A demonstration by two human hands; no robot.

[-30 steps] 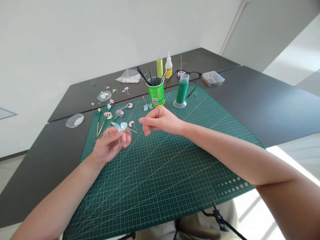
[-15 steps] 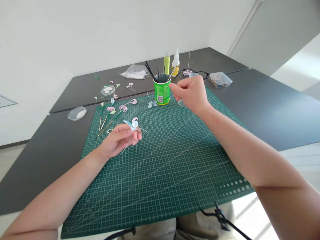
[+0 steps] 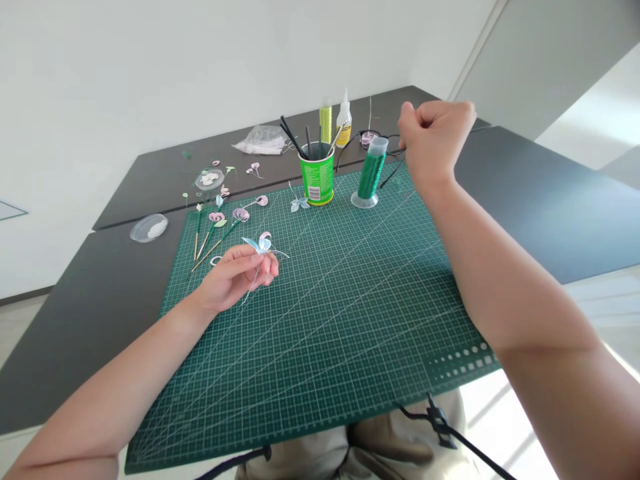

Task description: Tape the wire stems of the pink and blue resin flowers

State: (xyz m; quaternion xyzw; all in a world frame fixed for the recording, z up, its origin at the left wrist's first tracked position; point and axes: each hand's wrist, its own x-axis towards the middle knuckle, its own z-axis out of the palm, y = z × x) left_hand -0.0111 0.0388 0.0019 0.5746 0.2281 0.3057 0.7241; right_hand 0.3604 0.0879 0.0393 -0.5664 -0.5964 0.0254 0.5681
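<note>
Swung the closed right hand (image 3: 435, 137) toward the table's (image 3: 530, 200) right edge; best keep the left hand's (image 3: 240, 272) pinch on the blue flower (image 3: 263, 246) light and steady.

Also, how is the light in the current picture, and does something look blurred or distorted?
Head view: glare washes out the floor at lower right; the black table has a pale sheen at right; the right arm looks stretched toward the corner; the blue flower in the left hand is slightly soft; print on the green cup is unreadable.
</note>
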